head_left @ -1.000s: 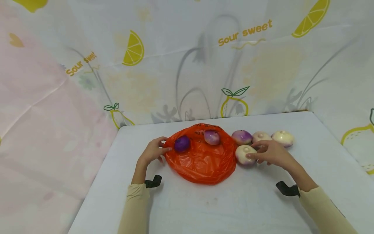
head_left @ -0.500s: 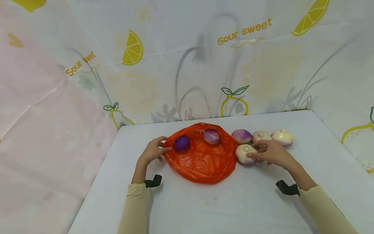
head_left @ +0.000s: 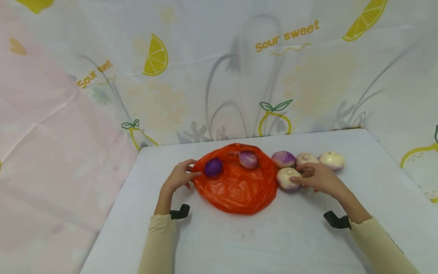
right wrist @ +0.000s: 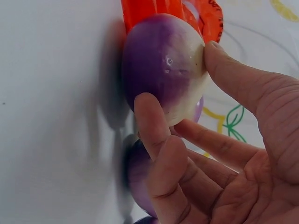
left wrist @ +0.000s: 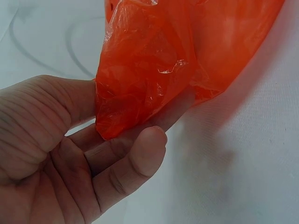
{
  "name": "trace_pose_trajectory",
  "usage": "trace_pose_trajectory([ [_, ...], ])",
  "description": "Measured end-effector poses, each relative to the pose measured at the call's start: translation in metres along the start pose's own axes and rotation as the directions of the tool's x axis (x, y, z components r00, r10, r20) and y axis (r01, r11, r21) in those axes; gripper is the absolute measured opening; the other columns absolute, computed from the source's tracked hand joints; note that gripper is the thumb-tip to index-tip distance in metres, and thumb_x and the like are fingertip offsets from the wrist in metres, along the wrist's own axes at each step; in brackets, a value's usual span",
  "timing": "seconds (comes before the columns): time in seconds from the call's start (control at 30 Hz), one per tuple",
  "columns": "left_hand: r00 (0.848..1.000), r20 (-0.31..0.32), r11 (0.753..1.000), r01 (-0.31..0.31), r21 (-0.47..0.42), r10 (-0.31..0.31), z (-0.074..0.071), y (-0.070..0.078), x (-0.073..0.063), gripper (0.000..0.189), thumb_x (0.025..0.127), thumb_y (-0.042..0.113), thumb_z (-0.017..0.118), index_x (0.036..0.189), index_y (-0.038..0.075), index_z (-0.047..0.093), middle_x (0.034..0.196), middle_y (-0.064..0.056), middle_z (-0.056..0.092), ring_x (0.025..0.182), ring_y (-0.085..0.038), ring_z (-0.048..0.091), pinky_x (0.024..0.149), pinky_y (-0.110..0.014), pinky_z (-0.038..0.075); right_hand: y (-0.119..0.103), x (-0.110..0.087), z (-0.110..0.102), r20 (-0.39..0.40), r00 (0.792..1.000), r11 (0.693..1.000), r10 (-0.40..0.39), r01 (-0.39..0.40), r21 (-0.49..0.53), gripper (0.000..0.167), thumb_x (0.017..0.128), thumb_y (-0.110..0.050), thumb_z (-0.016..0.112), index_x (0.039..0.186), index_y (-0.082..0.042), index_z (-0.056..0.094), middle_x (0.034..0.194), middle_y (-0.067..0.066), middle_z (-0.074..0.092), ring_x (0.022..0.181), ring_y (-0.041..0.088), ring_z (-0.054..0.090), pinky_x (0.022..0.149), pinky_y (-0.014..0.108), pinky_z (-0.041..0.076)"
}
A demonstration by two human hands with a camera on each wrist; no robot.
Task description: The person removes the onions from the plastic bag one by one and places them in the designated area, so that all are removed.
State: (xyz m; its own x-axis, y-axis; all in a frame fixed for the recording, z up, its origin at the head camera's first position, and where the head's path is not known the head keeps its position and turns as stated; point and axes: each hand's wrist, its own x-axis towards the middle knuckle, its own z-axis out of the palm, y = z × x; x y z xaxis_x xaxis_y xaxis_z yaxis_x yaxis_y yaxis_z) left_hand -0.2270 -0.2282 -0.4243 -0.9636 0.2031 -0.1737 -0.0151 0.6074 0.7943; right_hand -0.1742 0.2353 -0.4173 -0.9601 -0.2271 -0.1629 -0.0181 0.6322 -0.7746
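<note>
An orange-red plastic bag [head_left: 236, 190] lies spread on the white table with its mouth toward me. My left hand [head_left: 178, 178] pinches its left edge, the thin film lying between thumb and fingers in the left wrist view. In the bag's mouth show a dark purple turnip [head_left: 213, 168] and a purple-white turnip [head_left: 248, 159]. Just right of the bag, my right hand [head_left: 321, 179] holds a cream turnip [head_left: 287, 179] between thumb and fingers. Its purple underside [right wrist: 149, 65] faces the right wrist camera, and the bag shows right behind it.
Beyond the right hand, a purple turnip [head_left: 283, 159], a pale pink turnip [head_left: 307, 158] and a cream turnip [head_left: 331, 161] sit in a row on the table [head_left: 239, 247]. A lemon-print cloth [head_left: 219, 87] hangs along the table's far edge.
The cream turnip and the right hand's thumb have shifted very slightly away from me. The left hand and the bag look the same.
</note>
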Motion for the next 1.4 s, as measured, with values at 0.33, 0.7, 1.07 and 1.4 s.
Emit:
trace_pose_trajectory([
  [0.33,1.000,-0.001,1.000,0.002,-0.002,-0.002,0.000,-0.001,0.000,0.046,0.092,0.018,0.071,0.134,0.007,0.055,0.117,-0.024,0.062,0.068,-0.024,0.066,0.052,-0.036,0.058,-0.004,-0.004,-0.003,-0.046,0.999,1.000,-0.012,0.011,-0.013,0.068,0.086,-0.043,0.075,0.130,0.005,0.054,0.114,0.023,0.067,0.077,0.020,0.069,0.057,0.035,0.055],
  [0.7,1.000,-0.003,1.000,0.004,0.009,-0.004,0.000,-0.001,0.000,0.047,0.093,0.017,0.071,0.136,0.007,0.053,0.117,-0.024,0.062,0.068,-0.024,0.066,0.053,-0.036,0.058,-0.004,-0.008,-0.004,-0.068,0.997,0.999,-0.033,0.032,-0.009,0.068,0.085,-0.040,0.077,0.129,0.007,0.055,0.113,0.024,0.067,0.075,0.020,0.070,0.056,0.035,0.055],
  [1.07,1.000,-0.001,1.000,-0.001,0.000,0.001,0.000,0.001,-0.002,0.048,0.092,0.017,0.071,0.135,0.006,0.053,0.116,-0.024,0.062,0.067,-0.023,0.066,0.053,-0.037,0.058,-0.007,-0.011,-0.007,-0.070,0.997,0.999,-0.042,0.041,-0.017,0.066,0.087,-0.040,0.075,0.129,0.006,0.055,0.117,0.026,0.065,0.077,0.021,0.070,0.058,0.034,0.056],
  [1.4,1.000,-0.001,1.000,0.007,-0.002,-0.007,0.000,0.002,-0.002,0.048,0.092,0.018,0.071,0.136,0.006,0.053,0.117,-0.024,0.062,0.068,-0.023,0.066,0.053,-0.037,0.058,-0.013,-0.014,-0.013,-0.118,0.992,0.999,-0.046,0.047,0.006,0.069,0.087,-0.043,0.075,0.134,0.003,0.054,0.118,0.024,0.066,0.081,0.026,0.071,0.063,0.036,0.057],
])
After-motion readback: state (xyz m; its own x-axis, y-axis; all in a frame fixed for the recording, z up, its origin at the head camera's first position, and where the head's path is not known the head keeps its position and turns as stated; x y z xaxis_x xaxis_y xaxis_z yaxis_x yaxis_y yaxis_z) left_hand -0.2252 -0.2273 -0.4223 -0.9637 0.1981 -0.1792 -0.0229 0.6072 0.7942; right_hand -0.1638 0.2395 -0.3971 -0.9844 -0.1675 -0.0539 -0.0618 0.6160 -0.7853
